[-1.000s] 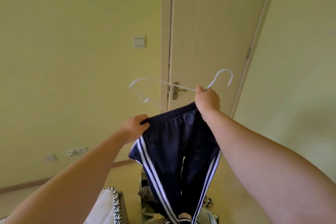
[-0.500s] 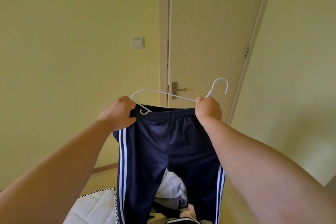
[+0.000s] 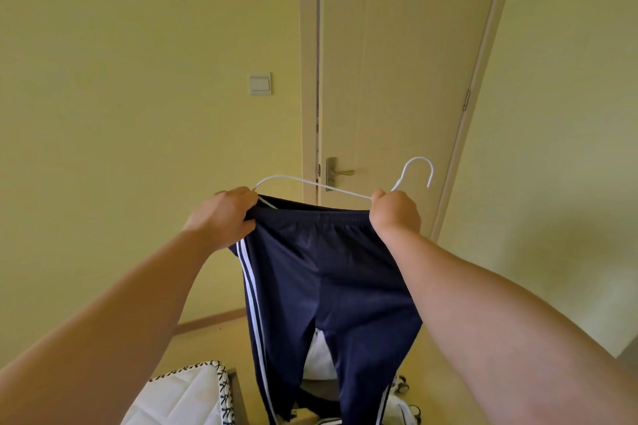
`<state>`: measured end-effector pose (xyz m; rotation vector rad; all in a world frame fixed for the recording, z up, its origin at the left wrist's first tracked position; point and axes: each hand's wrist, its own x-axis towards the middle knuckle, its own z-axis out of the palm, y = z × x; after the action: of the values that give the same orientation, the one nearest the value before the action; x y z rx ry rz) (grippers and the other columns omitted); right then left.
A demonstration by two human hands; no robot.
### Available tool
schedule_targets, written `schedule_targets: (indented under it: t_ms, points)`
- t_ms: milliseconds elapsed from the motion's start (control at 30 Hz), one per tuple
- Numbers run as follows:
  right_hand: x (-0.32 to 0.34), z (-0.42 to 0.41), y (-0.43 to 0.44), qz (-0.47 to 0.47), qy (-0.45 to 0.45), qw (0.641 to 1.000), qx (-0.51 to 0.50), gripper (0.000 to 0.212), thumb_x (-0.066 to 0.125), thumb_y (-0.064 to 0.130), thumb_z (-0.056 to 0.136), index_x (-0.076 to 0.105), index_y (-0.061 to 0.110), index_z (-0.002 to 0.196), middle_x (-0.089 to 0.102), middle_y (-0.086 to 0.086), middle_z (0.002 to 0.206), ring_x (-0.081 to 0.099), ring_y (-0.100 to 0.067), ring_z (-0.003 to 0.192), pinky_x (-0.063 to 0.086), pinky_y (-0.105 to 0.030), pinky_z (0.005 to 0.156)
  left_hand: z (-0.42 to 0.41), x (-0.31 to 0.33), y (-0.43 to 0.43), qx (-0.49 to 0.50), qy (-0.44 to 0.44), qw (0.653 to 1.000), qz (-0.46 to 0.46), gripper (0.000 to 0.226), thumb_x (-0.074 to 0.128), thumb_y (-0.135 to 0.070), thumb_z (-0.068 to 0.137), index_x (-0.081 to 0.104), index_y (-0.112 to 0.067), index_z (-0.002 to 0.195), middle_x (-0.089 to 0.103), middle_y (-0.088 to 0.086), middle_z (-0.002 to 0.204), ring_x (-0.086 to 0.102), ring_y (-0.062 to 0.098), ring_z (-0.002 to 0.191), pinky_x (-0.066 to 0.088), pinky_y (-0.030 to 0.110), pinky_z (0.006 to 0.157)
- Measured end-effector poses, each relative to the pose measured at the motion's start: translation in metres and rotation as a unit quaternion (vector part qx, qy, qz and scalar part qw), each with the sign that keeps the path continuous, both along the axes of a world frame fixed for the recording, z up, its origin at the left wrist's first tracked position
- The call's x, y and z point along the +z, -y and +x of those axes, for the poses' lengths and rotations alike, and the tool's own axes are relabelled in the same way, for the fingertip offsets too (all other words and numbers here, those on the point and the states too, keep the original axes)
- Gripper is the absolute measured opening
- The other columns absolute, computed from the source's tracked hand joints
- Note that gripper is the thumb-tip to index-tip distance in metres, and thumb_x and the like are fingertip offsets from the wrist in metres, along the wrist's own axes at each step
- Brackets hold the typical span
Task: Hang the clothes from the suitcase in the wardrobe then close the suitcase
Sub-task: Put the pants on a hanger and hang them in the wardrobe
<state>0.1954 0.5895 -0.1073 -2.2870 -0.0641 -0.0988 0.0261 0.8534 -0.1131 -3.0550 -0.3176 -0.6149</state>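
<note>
Pale yellow wall (image 3: 121, 114) fills the far side, with a cream door (image 3: 397, 62) standing closed to the right of it. Front and centre, held up in the air, are the navy tracksuit trousers (image 3: 328, 269): smooth fabric, gathered elastic waistband stretched flat, white stripes running down the outer seams, legs hanging towards the floor. Low on the near left is a white quilted panel (image 3: 183, 393) with a black cross-stitch edge. The left hand (image 3: 221, 216) has its fingers curled round the waistband's left end. The right hand (image 3: 395, 214) is clenched on the waistband's right end together with the neck of the white wire hanger (image 3: 345, 191), whose hook points up and right. Behind are a light switch (image 3: 260, 83) and a metal door handle (image 3: 340, 172).
</note>
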Motion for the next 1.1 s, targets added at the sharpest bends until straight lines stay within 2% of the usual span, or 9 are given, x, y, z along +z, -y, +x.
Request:
schedule_targets:
  t_ms: [133, 267, 433, 567, 667, 800, 867, 967, 1100]
  points:
    - [-0.004, 0.000, -0.002, -0.041, 0.041, 0.998, 0.009, 0.037, 0.038, 0.029, 0.101, 0.048, 0.013, 0.069, 0.061, -0.008, 0.080, 0.057, -0.030, 0.073, 0.042, -0.033, 0.063, 0.006, 0.010, 0.001, 0.016, 0.023, 0.999, -0.042, 0.019, 0.065, -0.016, 0.077, 0.047, -0.019, 0.082, 0.047, -0.005, 0.083, 0.053, 0.024, 0.071, 0.049, 0.038, 0.056]
    - [-0.006, 0.000, -0.004, -0.075, 0.061, 0.995, 0.011, 0.038, 0.038, 0.026, 0.101, 0.048, 0.011, 0.067, 0.062, -0.009, 0.081, 0.055, -0.029, 0.070, 0.038, -0.031, 0.060, 0.011, 0.014, 0.008, 0.010, 0.014, 0.997, -0.072, 0.022, 0.065, -0.014, 0.075, 0.048, -0.019, 0.089, 0.048, -0.005, 0.091, 0.053, 0.025, 0.076, 0.053, 0.042, 0.061]
    - [-0.005, -0.010, -0.017, -0.129, 0.123, 0.984, 0.032, 0.041, 0.033, 0.033, 0.106, 0.064, 0.008, 0.095, 0.060, -0.008, 0.093, 0.050, -0.025, 0.072, 0.036, -0.031, 0.062, 0.027, 0.025, 0.038, -0.028, 0.041, 0.994, -0.100, 0.030, 0.057, -0.003, 0.076, 0.050, -0.017, 0.101, 0.048, -0.005, 0.105, 0.053, 0.025, 0.085, 0.053, 0.044, 0.067]
    - [0.018, -0.019, -0.032, -0.156, 0.168, 0.972, 0.060, 0.056, 0.025, 0.049, 0.107, 0.063, 0.008, 0.115, 0.049, -0.003, 0.092, 0.048, -0.025, 0.076, 0.036, -0.035, 0.066, 0.040, 0.027, 0.051, -0.031, 0.045, 0.991, -0.126, 0.034, 0.048, 0.012, 0.070, 0.044, -0.019, 0.084, 0.047, -0.002, 0.096, 0.051, 0.027, 0.080, 0.046, 0.041, 0.063]
    - [0.028, -0.018, -0.031, -0.212, 0.192, 0.955, 0.084, 0.060, 0.021, 0.052, 0.107, 0.064, 0.012, 0.114, 0.053, -0.004, 0.094, 0.052, -0.026, 0.078, 0.037, -0.036, 0.067, 0.044, 0.024, 0.048, -0.033, 0.051, 0.984, -0.169, 0.040, 0.042, 0.017, 0.063, 0.037, -0.022, 0.071, 0.050, 0.001, 0.090, 0.051, 0.031, 0.082, 0.044, 0.043, 0.065]
    - [0.023, -0.019, -0.031, -0.258, 0.246, 0.931, 0.079, 0.061, 0.023, 0.056, 0.106, 0.068, 0.015, 0.107, 0.062, -0.005, 0.098, 0.056, -0.026, 0.076, 0.040, -0.034, 0.064, 0.049, 0.033, 0.053, -0.022, 0.103, 0.970, -0.217, 0.044, 0.037, 0.020, 0.064, 0.036, -0.023, 0.072, 0.053, 0.004, 0.104, 0.053, 0.029, 0.091, 0.049, 0.042, 0.075]
    - [0.019, -0.021, -0.035, -0.245, 0.262, 0.930, 0.077, 0.060, 0.025, 0.058, 0.104, 0.069, 0.017, 0.101, 0.063, -0.004, 0.094, 0.053, -0.025, 0.074, 0.040, -0.035, 0.063, 0.053, 0.034, 0.061, -0.011, 0.073, 0.973, -0.217, 0.043, 0.040, 0.019, 0.069, 0.042, -0.023, 0.079, 0.052, 0.003, 0.109, 0.051, 0.026, 0.094, 0.049, 0.038, 0.076]
    - [0.018, -0.024, -0.040, -0.211, 0.266, 0.936, 0.094, 0.056, 0.028, 0.060, 0.104, 0.067, 0.019, 0.095, 0.062, -0.001, 0.092, 0.052, -0.023, 0.075, 0.041, -0.035, 0.061, 0.053, 0.025, 0.067, 0.005, -0.030, 0.970, -0.240, 0.039, 0.045, 0.011, 0.079, 0.051, -0.018, 0.104, 0.055, 0.005, 0.105, 0.051, 0.022, 0.087, 0.042, 0.030, 0.065]
    - [0.015, -0.026, -0.043, -0.199, 0.286, 0.932, 0.104, 0.056, 0.029, 0.061, 0.103, 0.068, 0.019, 0.099, 0.053, 0.000, 0.091, 0.050, -0.021, 0.069, 0.036, -0.031, 0.056, 0.051, 0.007, 0.071, -0.046, -0.023, 0.952, -0.302, 0.019, 0.063, -0.020, 0.092, 0.057, -0.023, 0.109, 0.065, -0.003, 0.098, 0.062, 0.022, 0.085, 0.050, 0.033, 0.072]
